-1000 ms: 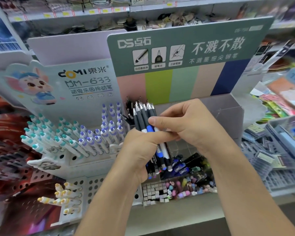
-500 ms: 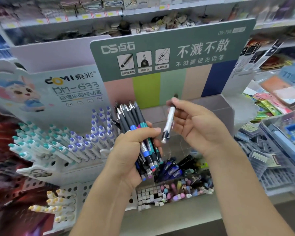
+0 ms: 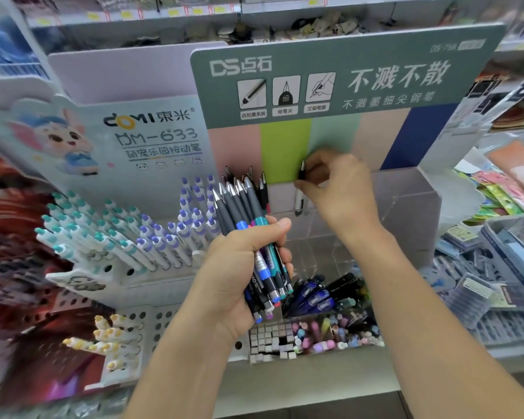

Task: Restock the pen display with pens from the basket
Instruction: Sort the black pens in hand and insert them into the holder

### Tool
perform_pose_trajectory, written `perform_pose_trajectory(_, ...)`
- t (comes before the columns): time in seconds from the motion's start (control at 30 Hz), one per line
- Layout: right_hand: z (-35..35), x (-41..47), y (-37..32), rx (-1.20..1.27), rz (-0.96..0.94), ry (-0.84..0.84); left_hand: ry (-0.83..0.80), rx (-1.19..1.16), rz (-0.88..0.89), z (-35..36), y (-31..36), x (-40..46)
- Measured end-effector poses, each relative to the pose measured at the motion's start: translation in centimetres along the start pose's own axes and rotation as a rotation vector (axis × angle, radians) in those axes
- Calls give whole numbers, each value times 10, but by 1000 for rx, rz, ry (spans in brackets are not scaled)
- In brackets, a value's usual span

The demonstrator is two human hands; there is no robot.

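Observation:
My left hand (image 3: 239,273) grips a bundle of dark grey pens (image 3: 245,213) with blue and teal bands, tips up, in front of the display. My right hand (image 3: 336,189) pinches a single white pen (image 3: 299,201), upright, at the back row of the clear tiered pen display (image 3: 406,213), under the green DS header card (image 3: 345,80). A few dark pens (image 3: 262,186) stand in the back left of that display. Dark blue and black pens (image 3: 318,294) lie in a lower compartment. No basket is in view.
To the left stands a DOMI display (image 3: 152,137) full of white pens with teal and purple caps (image 3: 118,234). Small erasers and caps (image 3: 315,334) fill the front tray. Blue plastic bins (image 3: 502,267) with packets sit at right. Shelves run above.
My right hand pulled one white pen out of the bundle, then carried it up and back to the display's rear row. My left hand kept holding the bundle.

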State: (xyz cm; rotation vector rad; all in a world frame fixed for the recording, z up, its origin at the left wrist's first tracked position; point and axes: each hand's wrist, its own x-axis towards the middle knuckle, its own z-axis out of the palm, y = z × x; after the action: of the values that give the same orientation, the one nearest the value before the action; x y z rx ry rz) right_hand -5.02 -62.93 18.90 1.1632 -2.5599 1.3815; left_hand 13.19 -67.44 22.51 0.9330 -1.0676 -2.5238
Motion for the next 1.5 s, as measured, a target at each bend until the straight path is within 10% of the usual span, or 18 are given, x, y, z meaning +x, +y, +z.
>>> perform_pose_trajectory(0.37,-25,-26,-25,131,135,173,-5,42,-41,11,-1,5)
perform_pose_trajectory(0.5,-42,-51,-50,418,294,-261,-13,162,-31,19,-6,10)
perform_pose_trajectory(0.67,-47,-50,-48,659,447,-307,-10,220,-51,25,-4,12)
perform_pose_trajectory(0.83,-40,-47,-49,493,528,-230,0,204,-58,27,-7,11)
perform_pose_trajectory(1.1,-51,-36,-41,1165,627,27,-3,39,-30,15,3,5)
perform_pose_trajectory(1.23,-59,-19,-33,831,283,283,51,8,57,1,11,0)
perform_pose_trajectory(1.5,-26,-3,-30,163,-84,141,61,36,81,-5,10,-4)
